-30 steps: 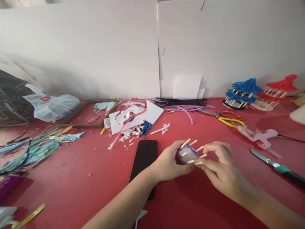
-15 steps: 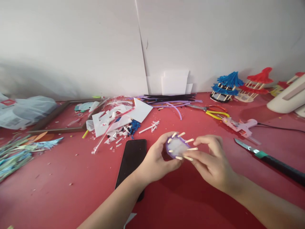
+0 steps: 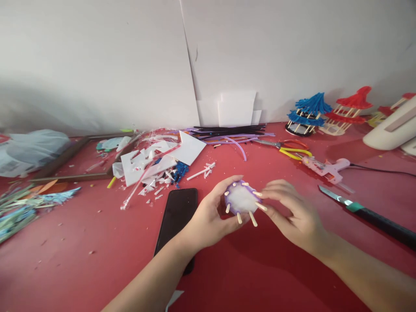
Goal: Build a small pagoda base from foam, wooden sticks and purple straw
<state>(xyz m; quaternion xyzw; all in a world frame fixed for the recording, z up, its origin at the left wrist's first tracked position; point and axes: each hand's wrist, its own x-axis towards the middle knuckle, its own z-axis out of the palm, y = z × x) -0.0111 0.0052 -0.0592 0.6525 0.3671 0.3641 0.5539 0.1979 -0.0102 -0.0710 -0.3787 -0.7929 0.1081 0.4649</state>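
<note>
A small white disc with a purple rim (image 3: pixel 241 200) has several short wooden sticks poking out of it. My left hand (image 3: pixel 208 216) grips it from the left, thumb and fingers curled round its edge. My right hand (image 3: pixel 292 214) pinches the disc's right side at one of the sticks. Both hands hover above the red table (image 3: pixel 81 251), with a black phone (image 3: pixel 177 219) lying just left of my left wrist.
A knife (image 3: pixel 367 214) and a pink glue gun (image 3: pixel 325 167) lie to the right, yellow-handled scissors (image 3: pixel 289 149) behind them. Blue and red stick pagodas (image 3: pixel 328 112) stand at the back right. White foam scraps (image 3: pixel 156 162) and straws (image 3: pixel 227 132) litter the back; paper strips (image 3: pixel 19 208) at the left.
The disc has been turned so its white face and sticks point toward me and down. The view has shifted slightly; both hands stay on the disc.
</note>
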